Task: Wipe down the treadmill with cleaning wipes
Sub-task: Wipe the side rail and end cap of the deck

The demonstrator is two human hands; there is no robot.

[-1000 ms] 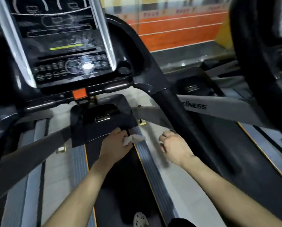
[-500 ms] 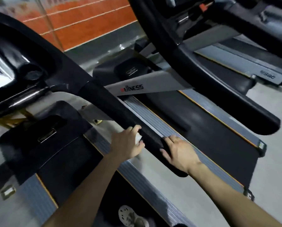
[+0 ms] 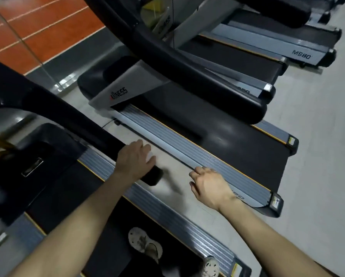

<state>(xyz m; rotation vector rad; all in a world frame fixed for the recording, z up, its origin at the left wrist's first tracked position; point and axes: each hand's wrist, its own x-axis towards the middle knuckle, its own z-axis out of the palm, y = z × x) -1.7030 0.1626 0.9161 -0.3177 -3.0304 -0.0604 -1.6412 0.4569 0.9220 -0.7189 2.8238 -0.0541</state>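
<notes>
left hand [image 3: 134,158] wrapped over the right handrail [image 3: 81,124] near its free end, white wipe [image 3: 150,155] gripped under my fingers against it. right hand [image 3: 207,186] just past that end, fingers loosely curled, holding nothing. handrail's long axis runs front-to-back, tip pointing back toward me. guess: this rail nearly done; belt [image 3: 83,188] and side rail [image 3: 177,218] below it likely left.

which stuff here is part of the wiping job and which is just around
In the job: left hand, white wipe, black handrail, this treadmill's grey side rail.
Just around: right hand, idle; neighbouring treadmill; orange floor; sandal.
</notes>
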